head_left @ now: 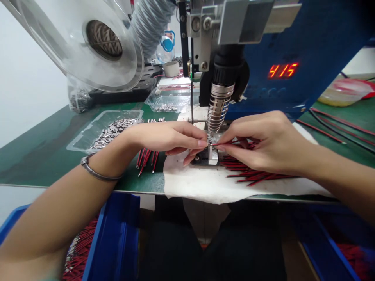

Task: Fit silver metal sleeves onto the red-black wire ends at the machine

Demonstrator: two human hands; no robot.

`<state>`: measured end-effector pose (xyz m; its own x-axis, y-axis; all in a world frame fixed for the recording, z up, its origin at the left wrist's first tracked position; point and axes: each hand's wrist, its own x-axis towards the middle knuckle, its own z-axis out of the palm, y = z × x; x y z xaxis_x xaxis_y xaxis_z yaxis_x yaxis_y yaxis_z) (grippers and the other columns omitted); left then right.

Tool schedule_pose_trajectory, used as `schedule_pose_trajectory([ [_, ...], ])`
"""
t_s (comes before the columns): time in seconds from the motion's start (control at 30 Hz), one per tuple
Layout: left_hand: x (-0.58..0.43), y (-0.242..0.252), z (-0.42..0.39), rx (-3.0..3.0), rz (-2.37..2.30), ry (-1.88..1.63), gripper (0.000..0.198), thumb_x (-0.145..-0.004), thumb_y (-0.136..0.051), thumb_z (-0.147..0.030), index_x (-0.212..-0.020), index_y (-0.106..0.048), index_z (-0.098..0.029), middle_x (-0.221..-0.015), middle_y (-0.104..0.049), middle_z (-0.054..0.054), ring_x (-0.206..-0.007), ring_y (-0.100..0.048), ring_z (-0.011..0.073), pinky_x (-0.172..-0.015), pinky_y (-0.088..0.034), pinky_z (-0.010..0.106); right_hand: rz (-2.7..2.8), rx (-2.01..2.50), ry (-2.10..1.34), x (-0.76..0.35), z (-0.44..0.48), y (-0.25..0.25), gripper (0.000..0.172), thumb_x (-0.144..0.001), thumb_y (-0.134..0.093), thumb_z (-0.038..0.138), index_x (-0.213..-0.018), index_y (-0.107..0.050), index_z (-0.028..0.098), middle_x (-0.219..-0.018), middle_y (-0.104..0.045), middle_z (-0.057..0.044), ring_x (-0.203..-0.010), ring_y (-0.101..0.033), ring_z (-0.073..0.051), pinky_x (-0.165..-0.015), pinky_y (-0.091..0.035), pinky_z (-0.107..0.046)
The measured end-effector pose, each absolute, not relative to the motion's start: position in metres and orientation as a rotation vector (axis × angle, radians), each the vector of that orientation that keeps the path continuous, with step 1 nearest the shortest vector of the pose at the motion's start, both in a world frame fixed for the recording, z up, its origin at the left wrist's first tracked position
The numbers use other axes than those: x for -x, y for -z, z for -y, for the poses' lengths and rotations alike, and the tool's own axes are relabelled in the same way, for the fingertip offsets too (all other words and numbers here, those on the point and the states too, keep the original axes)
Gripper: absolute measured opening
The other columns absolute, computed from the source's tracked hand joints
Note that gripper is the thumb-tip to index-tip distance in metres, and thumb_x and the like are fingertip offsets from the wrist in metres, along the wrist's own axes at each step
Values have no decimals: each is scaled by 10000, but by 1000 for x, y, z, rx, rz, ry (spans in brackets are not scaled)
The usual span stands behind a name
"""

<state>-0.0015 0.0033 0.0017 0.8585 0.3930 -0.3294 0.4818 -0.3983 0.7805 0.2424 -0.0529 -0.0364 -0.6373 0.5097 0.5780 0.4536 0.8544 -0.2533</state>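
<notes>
My left hand [172,138] and my right hand [263,142] meet fingertip to fingertip under the coiled tip of a soldering iron [218,107] that hangs from a blue machine [307,47]. Both hands pinch a thin red wire [216,144] held over a small metal fixture [211,156]. Whatever small part the left fingers hold at the wire's end is too tiny to make out. A pile of red and black wires [252,171] lies under my right hand on a white cloth [205,183]. More red wires [146,158] lie under my left hand.
A clear tray of small metal parts [111,128] sits left on the green table [35,152]. A big clear reel [88,39] and a grey hose [150,23] stand behind. Blue bins of wires [114,238] sit below the table edge. The red display [283,70] reads 415.
</notes>
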Motion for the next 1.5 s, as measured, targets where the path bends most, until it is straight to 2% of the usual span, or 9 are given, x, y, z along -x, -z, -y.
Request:
schedule_pose_trajectory([
  [0.2,2,-3,-2,-2043,-658,121,371,-1058,-503,-315,-711,-544,-191,-691,-648,14,-522,-459,90,-504,-396,218,2392,710,-56,-244,53,35,156,-970,-661,210,-892,-794,238,-782,-778,-18,-629,-679,-166,-606,-512,-304],
  [0.4,2,-3,-3,-2040,-641,124,402,-1074,-491,-359,-720,-562,-183,-717,-680,32,-527,-454,95,-503,-391,236,2388,793,-53,-243,53,36,175,-977,-629,260,-956,-803,272,-879,-822,-29,-716,-735,-211,-664,-548,-347],
  [0.73,1,-2,-3,-2000,-669,140,416,-1089,-446,-361,-733,-565,-182,-733,-692,41,-538,-461,100,-510,-396,233,2405,698,4,-245,50,36,192,-998,-638,217,-970,-827,204,-855,-820,-53,-674,-726,-190,-627,-521,-312],
  [0.93,3,-3,-3,-2020,-656,146,386,-1074,-488,-350,-731,-550,-184,-736,-688,35,-529,-446,91,-504,-383,229,2405,757,-23,-245,51,37,203,-997,-631,263,-964,-832,259,-862,-823,-40,-673,-727,-197,-625,-522,-328],
  [1.23,3,-2,-3,-2047,-662,134,418,-1080,-464,-373,-722,-569,-185,-744,-689,41,-536,-477,100,-523,-413,235,2405,776,-57,-246,50,35,195,-964,-627,248,-920,-817,255,-841,-823,-37,-647,-721,-200,-611,-515,-332],
  [1.5,3,-4,-2,-2057,-648,140,419,-1084,-461,-361,-718,-564,-185,-738,-687,34,-543,-468,99,-532,-409,234,2415,756,-173,-244,50,35,178,-995,-614,262,-989,-785,216,-791,-797,-26,-589,-665,-155,-600,-474,-292],
])
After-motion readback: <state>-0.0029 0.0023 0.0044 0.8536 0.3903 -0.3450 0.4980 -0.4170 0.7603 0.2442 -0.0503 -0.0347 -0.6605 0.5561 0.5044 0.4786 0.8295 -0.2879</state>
